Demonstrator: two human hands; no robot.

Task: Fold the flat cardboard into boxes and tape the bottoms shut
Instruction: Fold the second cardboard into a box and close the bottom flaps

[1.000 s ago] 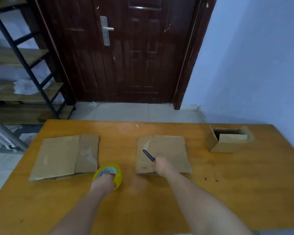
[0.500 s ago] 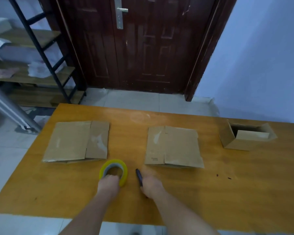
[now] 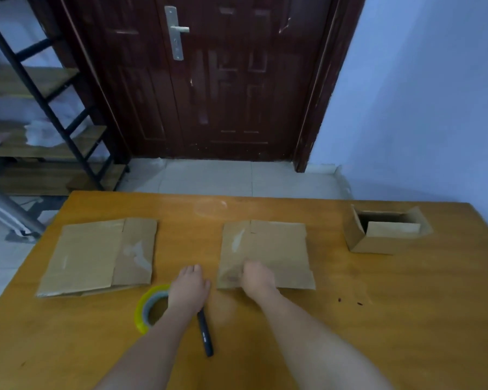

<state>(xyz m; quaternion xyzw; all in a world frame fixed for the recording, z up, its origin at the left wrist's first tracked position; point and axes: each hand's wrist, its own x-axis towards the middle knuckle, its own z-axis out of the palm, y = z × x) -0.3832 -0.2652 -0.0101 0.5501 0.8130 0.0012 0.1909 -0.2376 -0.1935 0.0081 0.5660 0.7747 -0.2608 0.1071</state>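
Two flat cardboard pieces lie on the wooden table (image 3: 378,319): one at the left (image 3: 96,257) and one in the middle (image 3: 273,249). A folded box (image 3: 383,235) stands at the right, its top open. My right hand (image 3: 257,278) rests on the near left part of the middle cardboard, fingers bent down onto it. My left hand (image 3: 189,285) is just left of that cardboard with its fingers stretched forward, holding nothing. A yellow tape roll (image 3: 145,308) lies by my left wrist. A dark pen-like tool (image 3: 204,333) lies on the table under my left forearm.
A dark wooden door (image 3: 223,80) stands beyond the table's far edge, with tiled floor between. A black metal shelf rack (image 3: 40,108) with wooden boards is at the left. A pale wall runs along the right.
My left hand let go of the tape roll and my right hand put down the dark tool. Both hands moved forward to the middle cardboard.
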